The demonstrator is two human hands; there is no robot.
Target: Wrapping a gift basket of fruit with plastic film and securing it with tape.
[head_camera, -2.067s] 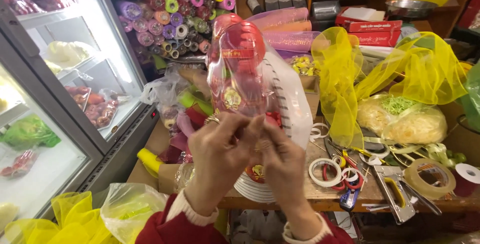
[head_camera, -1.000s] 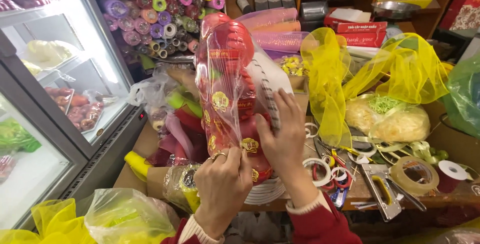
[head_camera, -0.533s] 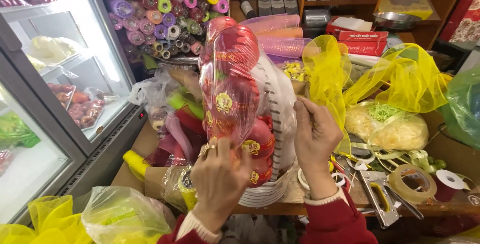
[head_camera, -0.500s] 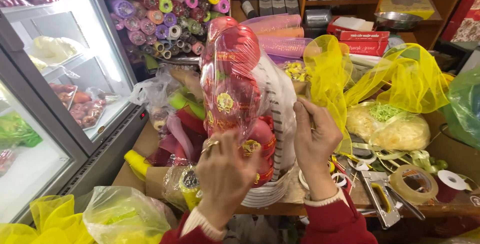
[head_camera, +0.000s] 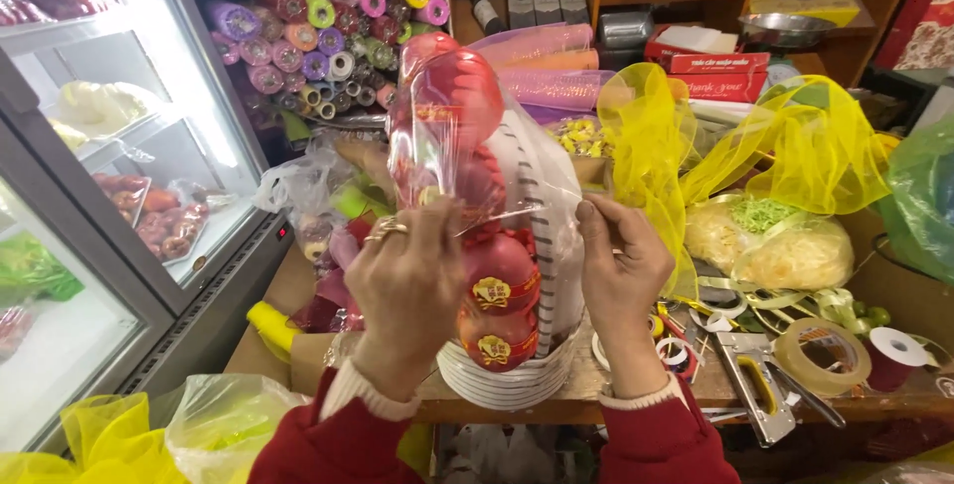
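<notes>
A tall stack of red fruits point(head_camera: 467, 106) with round gold stickers stands in a white ribbed basket point(head_camera: 545, 196) on the wooden counter point(head_camera: 596, 400). Clear plastic film point(head_camera: 447, 146) is draped over the fruits. My left hand point(head_camera: 412, 280), a ring on one finger, presses the film against the lower front of the stack. At the right side my right hand point(head_camera: 621, 265) pinches the film's edge beside the basket wall. Both sleeves are red.
Yellow mesh fabric point(head_camera: 785, 141) covers a pale bundle to the right. A stapler point(head_camera: 750, 390), tape rolls point(head_camera: 820, 355) and a red ribbon spool point(head_camera: 894, 350) lie on the counter. A glass-door fridge point(head_camera: 119, 196) stands at the left. Coloured wrap rolls point(head_camera: 318, 42) fill the back shelf.
My hands moved from the bottom of the stack up onto its front and right side, drawing the clear film tighter across the fruits. My right hand went from under the basket to the film's edge.
</notes>
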